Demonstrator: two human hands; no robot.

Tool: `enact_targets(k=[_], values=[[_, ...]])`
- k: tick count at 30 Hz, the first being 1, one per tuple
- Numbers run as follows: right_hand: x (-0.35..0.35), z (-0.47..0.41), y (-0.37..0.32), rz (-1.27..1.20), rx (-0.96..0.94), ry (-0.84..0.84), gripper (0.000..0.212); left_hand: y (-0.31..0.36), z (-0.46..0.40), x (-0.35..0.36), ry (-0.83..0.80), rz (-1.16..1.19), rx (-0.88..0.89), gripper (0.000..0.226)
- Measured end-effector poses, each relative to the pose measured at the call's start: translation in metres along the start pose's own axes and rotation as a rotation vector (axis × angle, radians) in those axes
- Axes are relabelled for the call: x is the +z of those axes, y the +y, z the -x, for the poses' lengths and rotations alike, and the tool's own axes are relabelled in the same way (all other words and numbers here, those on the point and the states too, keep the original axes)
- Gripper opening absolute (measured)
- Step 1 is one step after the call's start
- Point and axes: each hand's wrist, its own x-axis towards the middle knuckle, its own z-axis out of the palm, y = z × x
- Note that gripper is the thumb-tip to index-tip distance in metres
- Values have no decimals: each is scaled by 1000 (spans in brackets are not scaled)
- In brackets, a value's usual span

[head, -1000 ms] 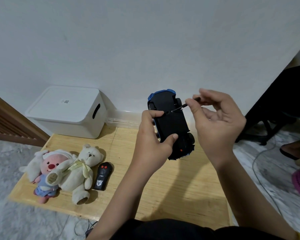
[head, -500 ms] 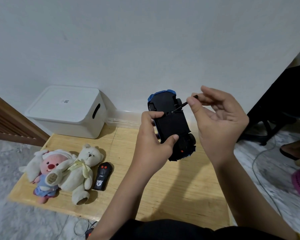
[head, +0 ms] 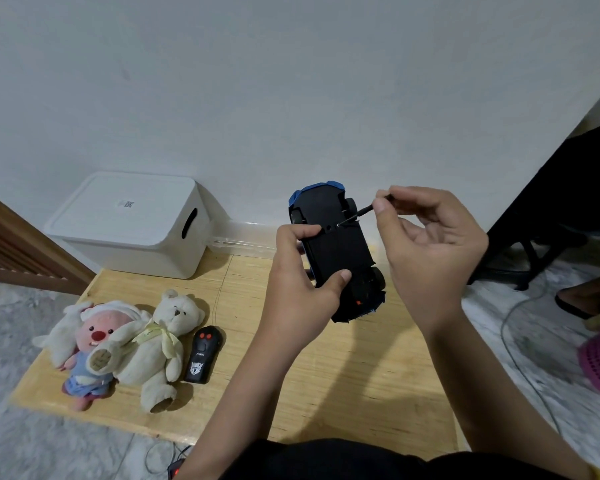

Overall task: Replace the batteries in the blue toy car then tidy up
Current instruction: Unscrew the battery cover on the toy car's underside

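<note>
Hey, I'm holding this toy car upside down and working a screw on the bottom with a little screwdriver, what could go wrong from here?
1. The screwdriver is thin and pinched only at its end by the right hand, so its tip may slip off the screw.
2. The blue toy car is held in the air by the left hand alone; a freed screw could drop onto the mat or floor and get lost.

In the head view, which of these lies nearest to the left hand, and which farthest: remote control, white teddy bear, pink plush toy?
From the left hand:
1. Remote control, on the mat to its lower left.
2. White teddy bear, beside the remote, further left.
3. Pink plush toy, at the mat's left end.
</note>
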Motion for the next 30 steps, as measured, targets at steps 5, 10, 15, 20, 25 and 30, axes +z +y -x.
enact_targets(k=[5,10,15,20,25,30], values=[[0,0,-1,17,-10,-13,19,1,1,-1,0,10,1,54],[1,1,-3,3,-18,10,23,3,3,-3,0,-3,-3,54],[3,8,-8,-6,-9,-13,23,3,5,-9,-11,0,-13,54],[14,16,-11,37,-26,-34,21,2,4,-19,-37,-13,-4,54],[29,24,-15,2,7,12,24,0,1,-34,-56,-3,-9,53],[40,33,-17,42,21,-31,28,-3,4,-52,-75,-3,-18,52]])
